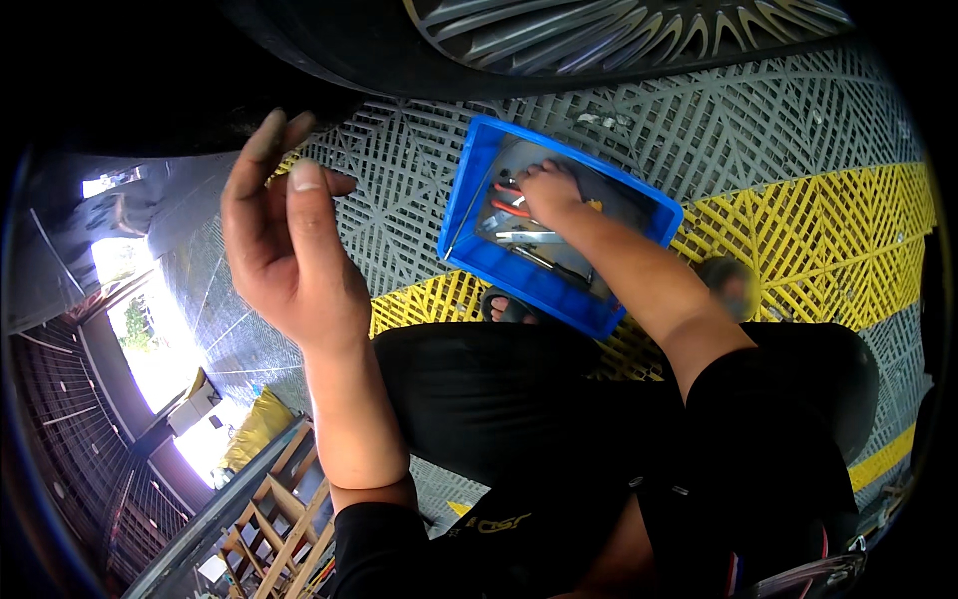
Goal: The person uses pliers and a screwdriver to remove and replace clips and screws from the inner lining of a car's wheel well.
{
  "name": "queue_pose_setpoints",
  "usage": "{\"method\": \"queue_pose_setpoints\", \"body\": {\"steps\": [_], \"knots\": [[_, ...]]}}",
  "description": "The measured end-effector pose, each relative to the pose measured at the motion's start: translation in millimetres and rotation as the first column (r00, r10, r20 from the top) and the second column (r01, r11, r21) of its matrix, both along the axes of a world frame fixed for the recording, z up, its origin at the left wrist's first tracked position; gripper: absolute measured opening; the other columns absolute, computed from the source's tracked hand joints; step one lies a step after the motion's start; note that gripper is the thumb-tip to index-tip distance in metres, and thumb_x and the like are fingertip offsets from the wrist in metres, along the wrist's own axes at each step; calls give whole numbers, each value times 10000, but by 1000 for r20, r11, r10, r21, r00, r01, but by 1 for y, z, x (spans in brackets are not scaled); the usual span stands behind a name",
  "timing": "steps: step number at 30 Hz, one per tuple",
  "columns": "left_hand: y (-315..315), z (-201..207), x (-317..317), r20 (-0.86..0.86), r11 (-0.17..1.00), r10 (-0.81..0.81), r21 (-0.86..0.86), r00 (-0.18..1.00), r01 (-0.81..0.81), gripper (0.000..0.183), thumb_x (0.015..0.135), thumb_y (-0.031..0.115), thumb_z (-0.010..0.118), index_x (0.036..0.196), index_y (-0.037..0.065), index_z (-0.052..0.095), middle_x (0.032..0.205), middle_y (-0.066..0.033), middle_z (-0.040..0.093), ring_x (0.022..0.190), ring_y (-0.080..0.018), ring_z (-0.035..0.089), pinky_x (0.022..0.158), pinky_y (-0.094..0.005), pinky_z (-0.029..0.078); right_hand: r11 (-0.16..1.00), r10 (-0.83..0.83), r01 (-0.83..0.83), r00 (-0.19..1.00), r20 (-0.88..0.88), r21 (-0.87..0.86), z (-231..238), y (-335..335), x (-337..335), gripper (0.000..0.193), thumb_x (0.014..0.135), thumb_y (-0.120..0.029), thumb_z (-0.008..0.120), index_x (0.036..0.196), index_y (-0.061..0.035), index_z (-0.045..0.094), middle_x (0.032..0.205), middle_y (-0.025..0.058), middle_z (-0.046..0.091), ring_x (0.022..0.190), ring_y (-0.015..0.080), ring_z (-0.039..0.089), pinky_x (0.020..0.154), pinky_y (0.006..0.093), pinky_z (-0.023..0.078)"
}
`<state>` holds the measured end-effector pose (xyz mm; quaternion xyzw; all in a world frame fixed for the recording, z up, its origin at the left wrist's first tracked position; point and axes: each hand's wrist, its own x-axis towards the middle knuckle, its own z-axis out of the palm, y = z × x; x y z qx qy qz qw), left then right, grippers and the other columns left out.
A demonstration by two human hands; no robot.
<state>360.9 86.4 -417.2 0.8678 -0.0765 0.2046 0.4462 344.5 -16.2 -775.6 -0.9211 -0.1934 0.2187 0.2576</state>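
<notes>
My right hand (549,192) reaches down into a blue plastic bin (461,190), its fingers curled among the tools. What they hold, if anything, is hidden under the hand. Red-handled pliers (512,207) lie right beside its fingertips. Nearer to me in the bin are a silver metal tool (529,238) and a long dark tool (554,266). Raised at the left, in front of the dark tire, my left hand (284,230) is empty, with loosely bent fingers apart from the thumb.
A car wheel with a silver spoked rim (599,35) stands just beyond the bin. Grey and yellow grating tiles (808,240) cover the floor. At the lower left are a wooden compartment rack (274,519) and a yellow bag (257,427). My knees flank the bin's near side.
</notes>
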Motion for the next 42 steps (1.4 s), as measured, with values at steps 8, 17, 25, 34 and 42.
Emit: {"method": "queue_pose_setpoints", "body": {"steps": [8,17,25,34,42], "knots": [[13,-5,6,-296,997,79,20,952,-77,379,1024,143,636,1361,-28,601,1213,-151,719,914,-135,673,856,-273,537,964,-119,156,978,-174,215,43,1,-3,369,1014,-208,556,1364,-98,517,1269,196,669,1092,434,674,926,525,535],[26,-18,14,-494,972,206,202,844,-119,511,1030,334,650,1369,-45,598,1155,-200,717,1068,-233,687,924,-336,536,282,-437,674,724,-533,683,127,25,13,451,1093,-417,490,1386,-73,501,837,147,676,732,278,696,623,418,544],[22,-23,17,-779,969,245,172,577,-179,675,1103,511,432,1359,-97,576,1266,-236,674,1160,-275,640,1024,-360,478,-46,371,790,582,-724,612,245,27,20,590,1084,-467,487,1443,-20,349,1150,135,564,782,201,676,593,315,624],[21,-30,30,-621,917,205,-149,757,-370,670,1113,528,386,1342,-69,585,1232,-194,690,1097,-248,666,932,-351,540,75,574,882,343,-743,465,256,14,43,331,1069,-374,571,1180,-66,527,895,29,554,605,78,510,511,247,444],[36,-45,46,-688,809,84,-375,721,-452,526,1102,438,477,1260,-39,630,1177,-147,712,1046,-225,679,940,-346,543,-17,435,838,498,-750,546,268,37,45,232,1091,-299,544,1235,-134,467,801,-34,457,574,39,372,483,223,270]]}}
